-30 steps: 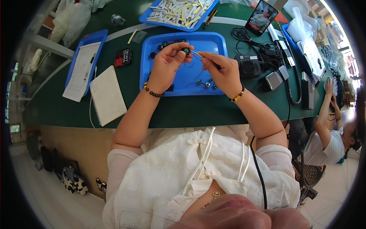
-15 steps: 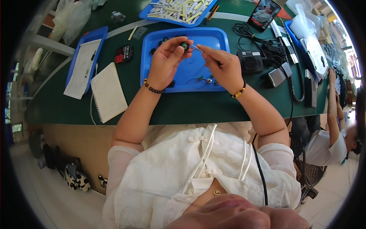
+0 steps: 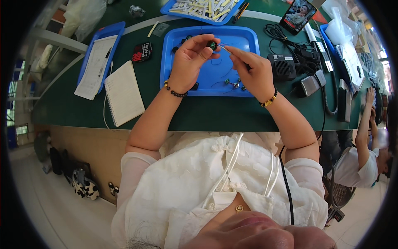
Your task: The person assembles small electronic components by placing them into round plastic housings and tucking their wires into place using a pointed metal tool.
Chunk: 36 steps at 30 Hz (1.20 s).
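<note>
Over the blue tray (image 3: 252, 45), my left hand (image 3: 186, 64) pinches a small round dark part with a green face (image 3: 212, 45). Thin wires seem to stick out from its right side. My right hand (image 3: 255, 70) is closed on a slim silvery tool (image 3: 224, 48), which looks like tweezers; its tip reaches toward the part. Whether tip and part touch is too small to tell. Below my right hand, small parts with thin wires (image 3: 236, 85) lie in the tray. More dark round parts sit behind and beside my left hand, partly hidden by it.
A second blue tray (image 3: 166, 9) with white and yellow strips stands behind. To the left are a notebook (image 3: 124, 94), a dark tin (image 3: 141, 52) and a tray with papers (image 3: 96, 62). Rightward are a black device (image 3: 282, 67), cables and a propped phone (image 3: 297, 16). Another person (image 3: 358, 162) sits at far right.
The whole view has shifted slightly, so the table appears a little farther right and up. Both hands keep their grips; fine wires now show between the round part and the tool.
</note>
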Tool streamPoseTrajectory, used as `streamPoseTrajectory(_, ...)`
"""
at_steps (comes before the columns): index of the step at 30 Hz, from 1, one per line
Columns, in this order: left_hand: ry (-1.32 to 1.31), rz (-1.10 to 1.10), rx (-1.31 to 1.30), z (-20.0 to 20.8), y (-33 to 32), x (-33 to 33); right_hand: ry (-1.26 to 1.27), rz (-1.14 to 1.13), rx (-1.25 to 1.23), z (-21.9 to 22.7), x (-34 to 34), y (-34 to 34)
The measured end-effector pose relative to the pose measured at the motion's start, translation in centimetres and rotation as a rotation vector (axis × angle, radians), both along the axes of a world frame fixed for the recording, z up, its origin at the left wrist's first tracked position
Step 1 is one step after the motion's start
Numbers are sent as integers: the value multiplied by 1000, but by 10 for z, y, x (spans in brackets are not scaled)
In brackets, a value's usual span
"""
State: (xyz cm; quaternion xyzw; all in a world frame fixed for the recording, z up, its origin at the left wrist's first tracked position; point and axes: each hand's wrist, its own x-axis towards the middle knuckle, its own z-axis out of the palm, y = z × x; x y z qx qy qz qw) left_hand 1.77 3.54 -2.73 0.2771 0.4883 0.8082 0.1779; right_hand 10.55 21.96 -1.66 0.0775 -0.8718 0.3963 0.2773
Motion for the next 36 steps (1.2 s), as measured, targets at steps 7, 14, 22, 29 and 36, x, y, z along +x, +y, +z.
streamPoseTrajectory(7, 68, 24, -94, 1, 0, 2, 5, -12, 16, -1, 0, -1)
streamPoseTrajectory(14, 125, 41, -138, -1, 0, 2, -36, -17, 36, 1, 2, 0)
streamPoseTrajectory(22, 224, 68, -381, 3, -3, 2, -264, 81, -212, 3, 1, 4)
streamPoseTrajectory(29, 17, -32, -226, -4, -1, -1, -449, 145, -401, 7, 0, 5)
streamPoseTrajectory(36, -214, -167, -81, -5, -3, -6, -518, 178, -513, 4, -3, 7)
